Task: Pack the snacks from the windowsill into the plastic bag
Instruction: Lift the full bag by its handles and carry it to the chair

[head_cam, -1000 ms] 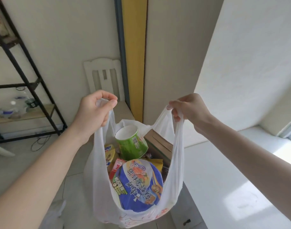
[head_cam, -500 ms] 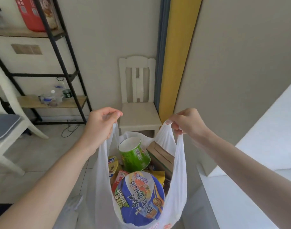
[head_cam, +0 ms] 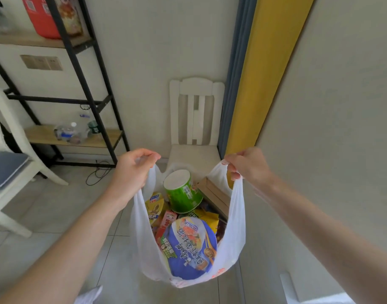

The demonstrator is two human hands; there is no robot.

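Room: pale walls, grey tiled floor [head_cam: 45,216]. A black metal shelf rack [head_cam: 87,69] stands upper left of the frame with a red box [head_cam: 42,16] on its top board and clear bottles [head_cam: 71,132] on the lower board. A white slatted chair [head_cam: 195,119] sits centre frame against the wall, with a yellow curtain [head_cam: 267,73] and a blue strip just right of it. Part of another white chair with a grey cushion [head_cam: 3,170] shows at the left edge. A black cable [head_cam: 98,173] lies on the floor below the rack.

You hold the white plastic bag [head_cam: 142,244] up in lower centre of the frame, off the floor, its mouth pulled wide. Your left hand [head_cam: 133,170] has its grip curled round the left handle; your right hand [head_cam: 247,164] has its grip pinching the right handle, fingers folded over the plastic. Both handles are taut.

Snacks sit inside the bag: a blue-lidded noodle bowl [head_cam: 192,246] tilted at the front, a green cup [head_cam: 183,191] on its side behind it, a brown cardboard box [head_cam: 214,194] at the right wall, yellow packets [head_cam: 155,205] at the left, a red packet [head_cam: 166,224] between those and the bowl. More wrappers under them, too jumbled to tell apart.
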